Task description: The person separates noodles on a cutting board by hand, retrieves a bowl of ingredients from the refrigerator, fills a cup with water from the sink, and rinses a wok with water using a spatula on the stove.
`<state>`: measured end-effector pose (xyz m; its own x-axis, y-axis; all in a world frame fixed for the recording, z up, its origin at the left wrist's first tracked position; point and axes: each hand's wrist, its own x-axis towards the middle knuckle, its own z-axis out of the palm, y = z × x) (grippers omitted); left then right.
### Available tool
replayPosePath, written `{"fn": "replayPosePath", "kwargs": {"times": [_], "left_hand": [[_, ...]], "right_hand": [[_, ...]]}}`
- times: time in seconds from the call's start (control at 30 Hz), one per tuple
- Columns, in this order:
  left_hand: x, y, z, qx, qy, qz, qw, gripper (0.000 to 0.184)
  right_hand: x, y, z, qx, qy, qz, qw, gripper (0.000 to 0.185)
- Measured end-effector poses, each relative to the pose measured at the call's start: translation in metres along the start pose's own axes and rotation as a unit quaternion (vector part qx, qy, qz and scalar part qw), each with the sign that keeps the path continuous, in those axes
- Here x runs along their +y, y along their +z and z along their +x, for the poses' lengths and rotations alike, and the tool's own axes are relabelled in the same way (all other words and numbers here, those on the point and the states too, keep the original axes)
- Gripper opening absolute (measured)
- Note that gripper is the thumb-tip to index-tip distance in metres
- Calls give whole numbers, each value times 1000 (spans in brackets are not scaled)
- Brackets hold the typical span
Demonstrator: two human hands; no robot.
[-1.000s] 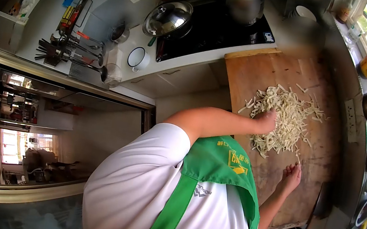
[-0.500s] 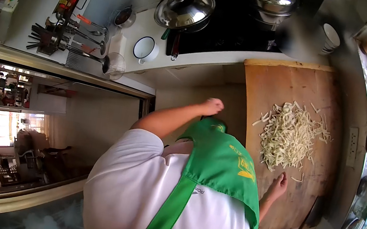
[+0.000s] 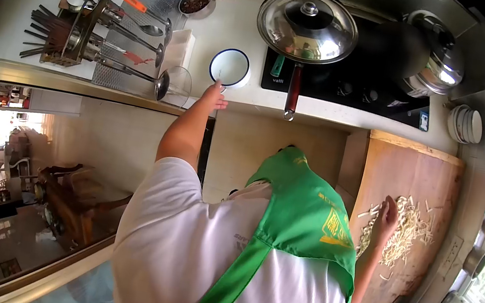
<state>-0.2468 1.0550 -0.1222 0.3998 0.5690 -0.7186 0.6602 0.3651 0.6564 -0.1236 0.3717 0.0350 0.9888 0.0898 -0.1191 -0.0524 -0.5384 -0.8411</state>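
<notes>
My left hand (image 3: pixel 216 97) reaches out to a white enamel mug (image 3: pixel 230 67) with a dark blue rim on the counter's front edge. Its fingers are apart, and the foremost one meets the mug's near side by the handle. A heap of cut noodle strips (image 3: pixel 406 237) lies on a large wooden board (image 3: pixel 381 165) at the right. My right hand (image 3: pixel 386 219) hovers over the heap's left side with its fingers curled in. Nothing shows in it, and it hides part of the strips.
A lidded wok (image 3: pixel 307 24) and a steel pot (image 3: pixel 443 63) stand on the black hob (image 3: pixel 355 90). Ladles hang from a utensil rack (image 3: pixel 93 30) at the left. Several stacked bowls (image 3: pixel 465 124) stand at the right end of the counter.
My left hand has moved from in front of my chest out to the mug. My right hand has shifted from the heap's near edge to its left side. The view has turned leftward.
</notes>
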Motion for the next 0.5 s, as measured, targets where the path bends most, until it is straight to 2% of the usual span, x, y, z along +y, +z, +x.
{"fn": "replayPosePath", "kwargs": {"times": [0.1,0.13,0.23,0.27,0.3,0.33,0.37,0.4,0.43,0.47,0.5], "left_hand": [[-1,6,-4,11,-41,-87,995,57],[0,11,-13,28,-9,-96,995,54],[4,7,-27,27,9,-132,991,48],[6,24,-31,17,24,-152,988,46],[3,-1,-39,32,44,-170,984,46],[-2,-6,-34,29,80,-188,979,44],[15,-14,-53,-26,73,-189,979,42],[17,-8,-53,34,95,-194,976,40],[27,-10,-62,72,99,-169,978,41],[43,7,-64,65,116,-168,977,42],[48,-4,-81,84,127,-164,975,45]], "right_hand": [[-19,20,16,-12,-10,7,1000,24],[-22,19,23,-27,-22,-6,999,25],[-16,11,54,-41,-40,-12,998,25],[-46,0,72,-56,36,-15,998,24],[-37,2,77,-51,-37,-33,998,24],[-36,-3,94,-40,-39,-2,998,24],[-41,-14,132,-34,-110,-57,992,24],[-44,-13,139,-11,-90,-7,996,21],[-64,-19,162,10,-112,-76,991,19],[-127,-29,197,42,-191,-174,965,19],[-119,-33,206,65,-214,-168,960,19]]}}
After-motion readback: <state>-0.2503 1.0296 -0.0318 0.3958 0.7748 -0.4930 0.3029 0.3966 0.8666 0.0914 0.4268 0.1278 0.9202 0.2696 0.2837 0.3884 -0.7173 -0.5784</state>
